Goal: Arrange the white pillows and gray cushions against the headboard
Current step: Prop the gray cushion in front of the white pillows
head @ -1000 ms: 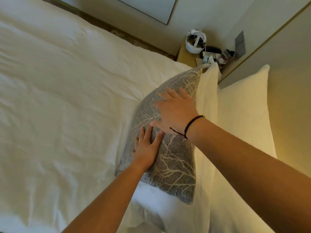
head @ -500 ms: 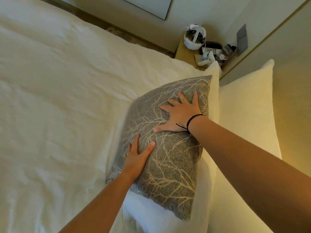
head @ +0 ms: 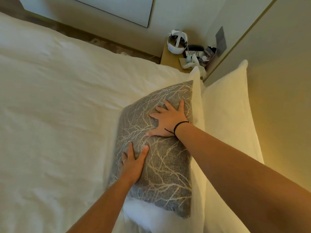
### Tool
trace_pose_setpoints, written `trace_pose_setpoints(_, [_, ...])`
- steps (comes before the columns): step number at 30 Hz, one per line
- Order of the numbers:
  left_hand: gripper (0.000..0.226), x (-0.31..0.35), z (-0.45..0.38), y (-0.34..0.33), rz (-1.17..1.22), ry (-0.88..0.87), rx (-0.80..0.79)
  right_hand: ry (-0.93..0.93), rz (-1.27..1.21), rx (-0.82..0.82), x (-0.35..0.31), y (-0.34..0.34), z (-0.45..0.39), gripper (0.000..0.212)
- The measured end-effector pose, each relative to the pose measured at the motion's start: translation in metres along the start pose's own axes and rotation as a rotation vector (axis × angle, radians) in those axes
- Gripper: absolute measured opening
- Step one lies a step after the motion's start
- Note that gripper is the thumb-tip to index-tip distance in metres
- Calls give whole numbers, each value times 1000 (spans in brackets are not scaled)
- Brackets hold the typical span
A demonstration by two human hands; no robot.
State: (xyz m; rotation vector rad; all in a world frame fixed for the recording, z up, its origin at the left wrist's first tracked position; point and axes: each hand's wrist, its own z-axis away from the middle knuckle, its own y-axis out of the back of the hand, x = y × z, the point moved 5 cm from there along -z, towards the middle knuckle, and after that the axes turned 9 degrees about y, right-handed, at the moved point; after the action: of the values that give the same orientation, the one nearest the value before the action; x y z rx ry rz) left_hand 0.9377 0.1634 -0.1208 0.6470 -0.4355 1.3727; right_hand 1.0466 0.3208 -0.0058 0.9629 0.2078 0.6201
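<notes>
White bed (head: pixel 58 115), gray cushion (head: pixel 165 174) (branch-patterned) under flat, spread left hand (head: pixel 133 165) and right hand (head: pixel 168 121).

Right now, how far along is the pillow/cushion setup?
Done: two white pillows, the back one and the front one, already stand against the headboard. In hand: the left hand and right hand press flat on one gray cushion, leaning on the front pillow. Left: settling this cushion; no other cushions are in view, so I can't tell what remains.

Gray, pale-branch-patterned cushion (head: pixel 161 169); white pillows (head: pixel 225 118)
</notes>
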Motion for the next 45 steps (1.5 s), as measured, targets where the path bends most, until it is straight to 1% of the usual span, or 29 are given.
trace_pose_setpoints(2, [90, 2, 23, -6, -36, -74, 52, 49, -125, 102, 0, 7, 20, 76])
trace_pose_setpoints(4, [75, 6, 55, -15, -97, -201, 86, 29, -299, 284, 1, 10, 59, 58])
trace_pose_setpoints(5, [72, 9, 72, -18, -151, -265, 103, -21, -390, 386, -1, 6, 85, 52])
trace_pose_setpoints(7, [77, 16, 102, -24, -267, -387, 140, -206, -582, 569, -10, -15, 147, 45])
trace_pose_setpoints(9, [87, 23, 122, -27, -327, -469, 144, -431, -791, 661, -31, -53, 210, 40])
trace_pose_setpoints(10, [91, 28, 129, -28, -338, -503, 138, -518, -865, 657, -47, -75, 237, 39])
trace_pose_setpoints(12, [97, 37, 137, -30, -359, -587, 133, -632, -935, 565, -83, -119, 282, 42])
trace_pose_setpoints(14, [100, 46, 143, -34, -423, -673, 145, -718, -1029, 475, -119, -158, 314, 54])
trace_pose_setpoints(16, [103, 52, 147, -39, -503, -712, 170, -764, -1121, 398, -151, -186, 335, 65])
trace_pose_setpoints(17, [104, 54, 148, -41, -533, -714, 181, -749, -1132, 350, -165, -195, 340, 65])
trace_pose_setpoints(18, [105, 55, 150, -42, -554, -709, 190, -732, -1114, 302, -177, -201, 344, 58])
trace_pose_setpoints(19, [105, 55, 152, -43, -573, -702, 197, -732, -1084, 278, -182, -204, 347, 46])
trace_pose_setpoints(21, [106, 55, 155, -44, -617, -685, 210, -746, -985, 262, -182, -206, 351, 26])
trace_pose_setpoints(22, [106, 55, 157, -44, -636, -676, 214, -754, -926, 254, -179, -206, 352, 25])
trace_pose_setpoints(23, [107, 55, 159, -43, -650, -667, 217, -764, -859, 251, -177, -204, 354, 26])
trace_pose_setpoints(25, [108, 57, 164, -43, -671, -655, 216, -788, -789, 307, -171, -199, 361, 26])
trace_pose_setpoints(28, [111, 54, 170, -42, -720, -645, 220, -781, -748, 358, -169, -194, 373, 23])
trace_pose_setpoints(31, [111, 48, 172, -39, -761, -643, 211, -793, -795, 402, -169, -195, 387, 27])
trace_pose_setpoints(33, [108, 46, 171, -38, -786, -630, 197, -758, -809, 330, -176, -198, 392, 25])
trace_pose_setpoints(35, [107, 44, 170, -39, -819, -615, 181, -705, -825, 206, -185, -203, 394, 7])
trace_pose_setpoints(36, [107, 43, 170, -39, -830, -611, 175, -692, -838, 176, -188, -203, 396, 3])
trace_pose_setpoints(39, [106, 43, 173, -37, -822, -601, 166, -651, -830, 178, -185, -197, 399, 14])
trace_pose_setpoints(41, [105, 43, 175, -35, -811, -595, 153, -613, -813, 181, -181, -189, 406, 30])
trace_pose_setpoints(42, [105, 42, 178, -34, -810, -593, 147, -590, -801, 192, -180, -185, 410, 33])
trace_pose_setpoints(44, [105, 36, 184, -34, -811, -594, 141, -570, -782, 255, -178, -178, 423, 26])
trace_pose_setpoints(45, [105, 31, 189, -34, -811, -598, 144, -586, -776, 316, -176, -176, 432, 21])
